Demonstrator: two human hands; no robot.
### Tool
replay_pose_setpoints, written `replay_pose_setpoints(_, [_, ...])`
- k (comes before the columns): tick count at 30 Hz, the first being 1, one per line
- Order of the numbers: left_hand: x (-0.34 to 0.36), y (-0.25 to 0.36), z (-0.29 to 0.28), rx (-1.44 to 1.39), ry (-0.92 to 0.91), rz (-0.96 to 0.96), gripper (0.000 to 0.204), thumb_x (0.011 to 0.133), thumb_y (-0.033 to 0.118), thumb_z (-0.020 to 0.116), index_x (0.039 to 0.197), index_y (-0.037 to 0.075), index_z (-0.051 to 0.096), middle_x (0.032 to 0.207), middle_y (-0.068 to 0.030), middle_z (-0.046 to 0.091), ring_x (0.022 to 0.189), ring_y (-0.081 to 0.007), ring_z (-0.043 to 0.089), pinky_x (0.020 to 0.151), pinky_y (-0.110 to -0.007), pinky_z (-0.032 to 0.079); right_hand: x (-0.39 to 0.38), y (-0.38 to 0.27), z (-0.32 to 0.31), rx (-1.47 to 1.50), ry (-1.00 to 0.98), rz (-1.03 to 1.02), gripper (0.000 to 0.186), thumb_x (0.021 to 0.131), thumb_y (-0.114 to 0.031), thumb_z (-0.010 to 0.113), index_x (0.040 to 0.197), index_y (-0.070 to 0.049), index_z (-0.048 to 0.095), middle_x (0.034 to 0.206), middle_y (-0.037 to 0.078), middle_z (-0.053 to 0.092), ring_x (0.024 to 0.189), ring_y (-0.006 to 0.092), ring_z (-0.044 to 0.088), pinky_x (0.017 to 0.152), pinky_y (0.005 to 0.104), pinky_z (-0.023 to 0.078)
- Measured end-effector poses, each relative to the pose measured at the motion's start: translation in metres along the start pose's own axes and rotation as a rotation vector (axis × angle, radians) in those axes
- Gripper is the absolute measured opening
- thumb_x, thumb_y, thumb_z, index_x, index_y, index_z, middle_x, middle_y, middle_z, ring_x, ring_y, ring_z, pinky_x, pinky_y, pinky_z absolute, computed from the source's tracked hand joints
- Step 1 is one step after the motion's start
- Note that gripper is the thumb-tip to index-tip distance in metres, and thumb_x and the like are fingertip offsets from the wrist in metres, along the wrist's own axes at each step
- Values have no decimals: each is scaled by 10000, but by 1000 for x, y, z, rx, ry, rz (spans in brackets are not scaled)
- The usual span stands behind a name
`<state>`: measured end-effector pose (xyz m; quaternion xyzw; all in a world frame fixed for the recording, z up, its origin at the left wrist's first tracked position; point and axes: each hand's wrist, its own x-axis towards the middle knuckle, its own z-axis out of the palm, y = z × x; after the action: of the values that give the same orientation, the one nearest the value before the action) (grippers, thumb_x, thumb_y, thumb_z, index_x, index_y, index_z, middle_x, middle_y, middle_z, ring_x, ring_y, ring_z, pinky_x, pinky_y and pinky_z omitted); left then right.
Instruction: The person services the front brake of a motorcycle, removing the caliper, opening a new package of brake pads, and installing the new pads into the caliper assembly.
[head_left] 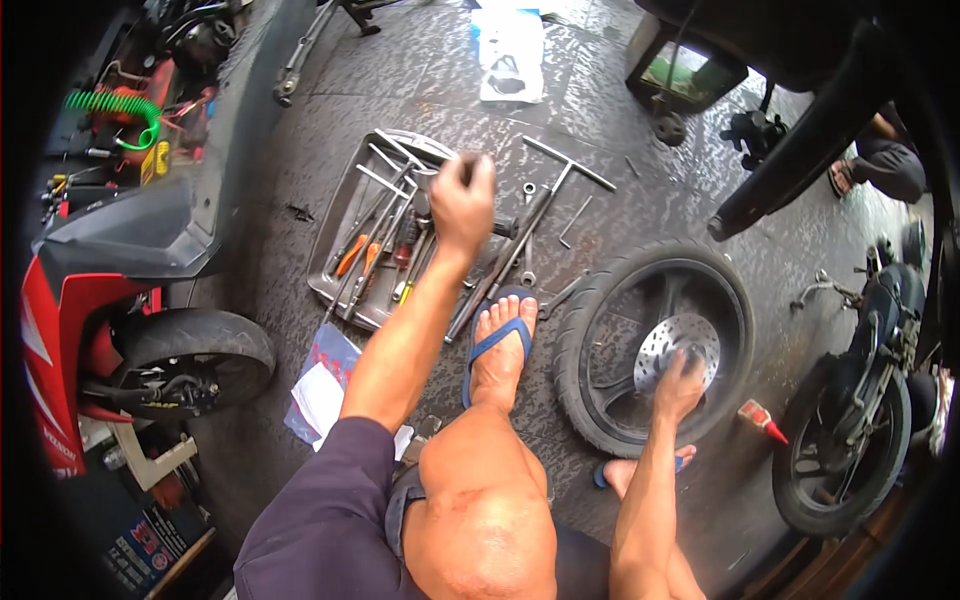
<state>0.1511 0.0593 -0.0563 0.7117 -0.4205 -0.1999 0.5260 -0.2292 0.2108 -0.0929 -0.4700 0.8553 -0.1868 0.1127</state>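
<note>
Silver-grey brake disc [655, 345], w/ holes punched through, is facing up on a black-tyred wheel [577, 370] that's lying flat on the dark floor, right of ctr in the frame. R hand [682, 388] is poising over the disc's lower ctr, forearm coming from the btm edge; it's blurring, so can't tell if its grip is closing on anything. L hand [463, 205] is hovering upper mid-frame, clenching into a fist (can't see if anything's inside), over the right side of a metal tray [328, 225] that's holding assorted tools, incl. an orange-handled one [350, 255]. T-handle wrench [569, 165] is lying right of the tray, upper ctr. Red-and-white bottle [757, 415] is lying lower right, near the wheel. Red motorcycle [75, 310] is standing far left.
</note>
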Motion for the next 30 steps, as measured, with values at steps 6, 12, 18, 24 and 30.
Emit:
replay_pose_setpoints(6, [-128,-22,-15,1,-389,-55,139,887,127,650,891,-10,673,756,-171,683,654,-287,684,614,-387,521,7,10,6,-39,143,-209,366,885,-289,706,1079,18,656,1045,200,655,998,400,598,906,475,454])
replay_pose_setpoints(12, [-150,-20,23,44,-541,-75,188,889,201,662,917,18,690,850,-226,695,760,-399,683,665,-464,524,14,11,-13,131,135,-70,353,899,-279,693,1093,13,654,1030,173,643,996,367,607,890,455,467])
replay_pose_setpoints(18, [-120,-21,70,160,-628,41,245,889,270,652,854,28,647,853,-220,675,833,-437,648,718,-523,497,38,-4,-28,199,120,-90,254,895,-162,654,1064,26,668,997,148,642,856,270,637,788,381,509])
replay_pose_setpoints(24, [-77,-29,133,272,-626,228,193,903,131,594,1063,65,678,1013,-185,656,900,-414,650,800,-489,527,71,-3,-28,262,37,-89,218,907,-138,651,1054,18,683,962,118,663,827,227,643,779,345,517])
replay_pose_setpoints(30, [-16,-30,224,433,-598,306,283,884,76,562,1141,137,665,1091,-181,578,991,-382,643,832,-491,537,87,-20,-37,339,-76,-97,238,928,-166,649,1065,25,687,938,126,706,873,201,652,824,332,514])
